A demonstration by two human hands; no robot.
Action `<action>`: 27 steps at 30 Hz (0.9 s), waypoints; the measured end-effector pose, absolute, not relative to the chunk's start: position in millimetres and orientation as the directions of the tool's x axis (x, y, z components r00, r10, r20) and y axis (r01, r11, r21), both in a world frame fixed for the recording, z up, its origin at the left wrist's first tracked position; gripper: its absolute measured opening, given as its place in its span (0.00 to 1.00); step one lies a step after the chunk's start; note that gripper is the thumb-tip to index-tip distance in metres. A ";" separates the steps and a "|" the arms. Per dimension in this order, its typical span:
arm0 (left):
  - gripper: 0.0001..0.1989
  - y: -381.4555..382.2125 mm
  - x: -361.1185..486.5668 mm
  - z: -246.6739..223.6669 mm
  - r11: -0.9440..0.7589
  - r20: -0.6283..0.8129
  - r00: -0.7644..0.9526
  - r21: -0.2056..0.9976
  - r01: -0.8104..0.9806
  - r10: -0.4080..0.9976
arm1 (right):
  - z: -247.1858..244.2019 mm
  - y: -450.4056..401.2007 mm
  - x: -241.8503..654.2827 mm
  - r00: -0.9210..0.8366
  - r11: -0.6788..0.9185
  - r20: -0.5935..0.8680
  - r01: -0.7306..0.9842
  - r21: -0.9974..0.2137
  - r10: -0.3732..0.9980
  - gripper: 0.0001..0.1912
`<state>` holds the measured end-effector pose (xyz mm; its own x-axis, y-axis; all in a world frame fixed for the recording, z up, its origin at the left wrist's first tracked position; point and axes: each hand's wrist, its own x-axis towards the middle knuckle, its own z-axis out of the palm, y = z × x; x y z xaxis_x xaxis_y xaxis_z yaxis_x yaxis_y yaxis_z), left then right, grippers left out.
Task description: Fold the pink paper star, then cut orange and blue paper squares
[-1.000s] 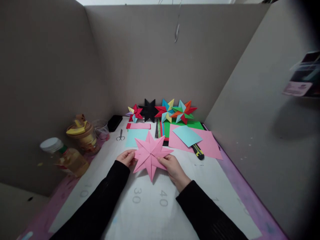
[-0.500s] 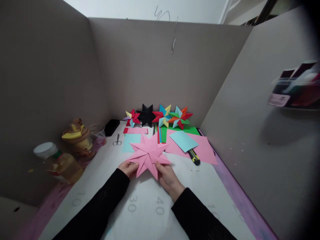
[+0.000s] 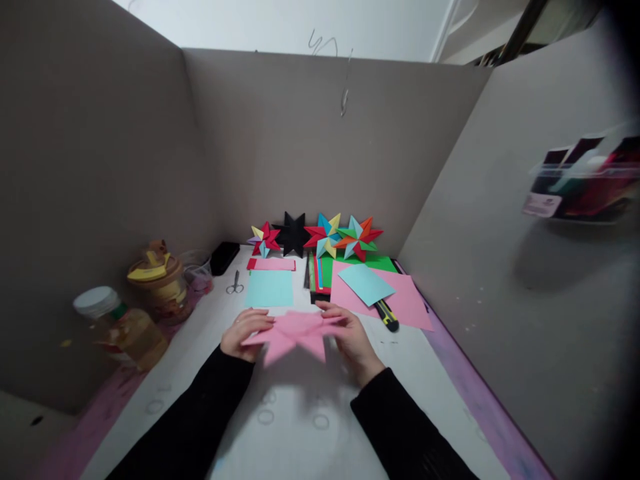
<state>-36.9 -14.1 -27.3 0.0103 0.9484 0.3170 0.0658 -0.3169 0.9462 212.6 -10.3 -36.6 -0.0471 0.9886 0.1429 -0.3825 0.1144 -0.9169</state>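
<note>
A pink folded paper star (image 3: 296, 333) is held between both hands above the white work surface, tilted so that it looks flattened and slightly blurred. My left hand (image 3: 245, 333) grips its left points, fingers on top. My right hand (image 3: 354, 343) has hold of the points on the right, with the index finger stretched along the far side. Just beyond the star lie a light blue paper square (image 3: 271, 288) and a pink strip with red ends (image 3: 271, 265). Small scissors (image 3: 235, 283) rest to the left of the square.
Several finished paper stars (image 3: 324, 235) lean on the back panel. On the right, a yellow-black cutter (image 3: 387, 317) lies partly under a blue sheet (image 3: 367, 283) on pink paper (image 3: 413, 303). A bottle (image 3: 127, 330), a lidded cup (image 3: 163, 287) and a black phone-like object (image 3: 225, 258) stand left.
The pink star has tipped from facing me to nearly edge-on, and its upper points have dropped, uncovering the blue square. Both hands have shifted outward along its sides.
</note>
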 end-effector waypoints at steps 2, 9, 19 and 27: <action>0.20 -16.0 -43.3 -23.7 -0.499 0.475 0.163 0.850 0.169 0.865 | -35.7 -11.5 210.7 -0.010 0.140 0.158 -0.412 -0.900 0.987 0.07; 0.28 -13.4 -46.9 -29.1 -0.665 0.633 0.214 0.669 0.331 0.744 | -29.8 -12.4 209.2 -0.003 0.128 0.150 -0.507 -0.852 0.989 0.07; 0.09 -11.6 -28.0 -47.4 -0.466 0.505 -0.099 0.844 0.266 0.857 | -35.1 -8.3 217.4 -0.116 0.156 0.212 -0.368 -0.917 0.970 0.16; 0.15 -12.3 -16.1 -51.3 -0.229 0.225 -0.176 0.973 -0.003 0.958 | -21.9 -13.4 212.9 -0.161 0.070 0.120 -0.289 -0.955 0.980 0.15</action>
